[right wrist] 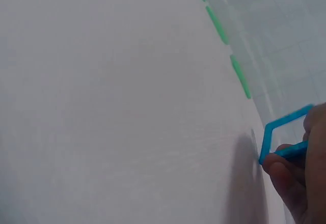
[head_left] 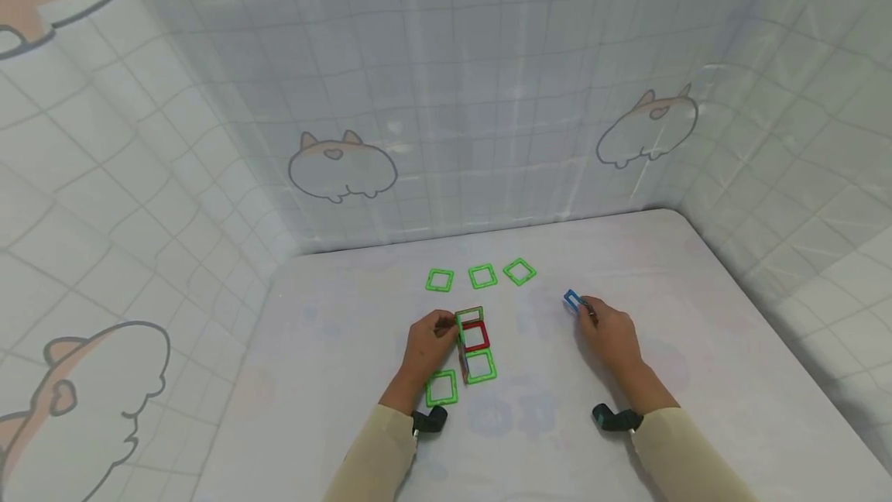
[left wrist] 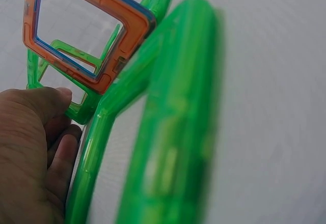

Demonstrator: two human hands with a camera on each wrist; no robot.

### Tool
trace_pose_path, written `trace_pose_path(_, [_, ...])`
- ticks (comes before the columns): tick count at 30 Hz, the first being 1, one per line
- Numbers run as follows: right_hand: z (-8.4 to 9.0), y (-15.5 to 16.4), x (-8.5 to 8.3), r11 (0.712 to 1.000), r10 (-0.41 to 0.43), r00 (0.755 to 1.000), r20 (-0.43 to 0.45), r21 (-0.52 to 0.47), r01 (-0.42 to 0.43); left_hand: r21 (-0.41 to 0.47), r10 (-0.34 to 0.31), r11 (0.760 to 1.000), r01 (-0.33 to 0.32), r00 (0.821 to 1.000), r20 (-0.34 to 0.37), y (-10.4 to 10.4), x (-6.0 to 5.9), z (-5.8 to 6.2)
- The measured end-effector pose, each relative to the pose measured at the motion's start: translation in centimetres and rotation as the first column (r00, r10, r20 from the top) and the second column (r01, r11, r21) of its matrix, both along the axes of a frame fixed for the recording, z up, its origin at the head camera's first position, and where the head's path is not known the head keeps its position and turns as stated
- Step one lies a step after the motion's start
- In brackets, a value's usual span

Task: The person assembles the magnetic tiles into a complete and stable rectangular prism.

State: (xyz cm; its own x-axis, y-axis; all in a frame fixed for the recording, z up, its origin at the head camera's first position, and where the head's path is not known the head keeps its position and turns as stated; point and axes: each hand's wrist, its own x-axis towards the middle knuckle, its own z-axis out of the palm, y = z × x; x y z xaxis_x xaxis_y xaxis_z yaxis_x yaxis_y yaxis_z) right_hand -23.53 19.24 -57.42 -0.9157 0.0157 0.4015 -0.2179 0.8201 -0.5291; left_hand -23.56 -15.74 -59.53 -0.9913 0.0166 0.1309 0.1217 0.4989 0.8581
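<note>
My left hand (head_left: 430, 343) pinches the left edge of an upright green square magnetic tile (head_left: 470, 310) with thumb and fingertips. That tile stands behind a flat red tile (head_left: 487, 335), and a flat green tile (head_left: 493, 364) adjoins the red one in front. An orange tile (left wrist: 135, 35), edged in blue, stands upright along the left side of this group. Over on the right, my right hand (head_left: 608, 331) holds a blue tile (right wrist: 265, 143) by one side between thumb and fingers, tilted; the rest of it is hidden by the fingers.
Three loose green tiles (head_left: 440, 289) lie in a row toward the back of the white table (head_left: 334, 424). Another green tile (head_left: 454, 388) lies beside the left wrist. Printed sheets (head_left: 446, 200) wall in the table at the back and both sides.
</note>
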Motion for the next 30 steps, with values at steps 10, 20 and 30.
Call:
trace_pose_path(10, [0.5,0.2,0.5,0.990,0.040,0.961,0.273,-0.140,-0.002,0.002,-0.021,1.000,0.021,1.000,-0.001,-0.1,0.0,0.1])
trace_pose_path(20, [0.6,0.1,0.7,0.982,0.125,0.938,0.323,-0.173,-0.071,0.006,-0.021,1.000,0.021,1.000,-0.011,-0.1,0.1,0.2])
trace_pose_path(30, [0.2,-2.4,0.8,0.981,0.128,0.937,0.325,-0.182,-0.071,0.001,-0.011,1.000,0.011,1.000,-0.008,-0.1,0.2,0.2])
